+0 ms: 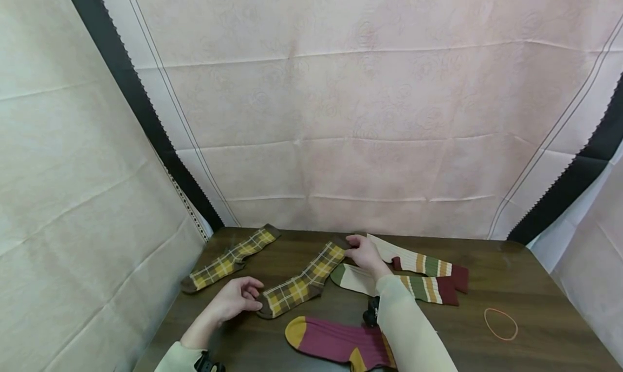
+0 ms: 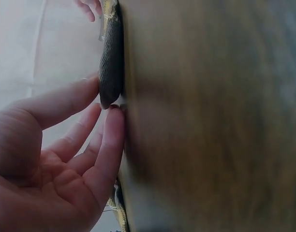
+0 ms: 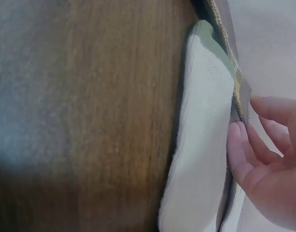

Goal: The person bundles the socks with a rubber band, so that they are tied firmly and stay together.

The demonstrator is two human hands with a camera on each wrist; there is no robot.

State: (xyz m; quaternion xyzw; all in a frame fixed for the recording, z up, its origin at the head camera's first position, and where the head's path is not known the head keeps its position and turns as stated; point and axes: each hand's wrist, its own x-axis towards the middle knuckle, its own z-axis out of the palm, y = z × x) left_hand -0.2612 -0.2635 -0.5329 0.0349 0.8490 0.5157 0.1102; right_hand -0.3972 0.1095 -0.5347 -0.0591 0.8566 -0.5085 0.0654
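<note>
So, plaid sock (image 1: 303, 285) btwn L fingers (image 2: 113, 137) & R fingers (image 3: 240, 153)

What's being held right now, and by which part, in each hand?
The plaid sock between the hands: the right hand pinches its cuff, the left hand its toe.

A brown table (image 1: 545, 334) carries several socks (image 1: 307, 279) and, seemingly, a rubber band (image 1: 516, 329).
</note>
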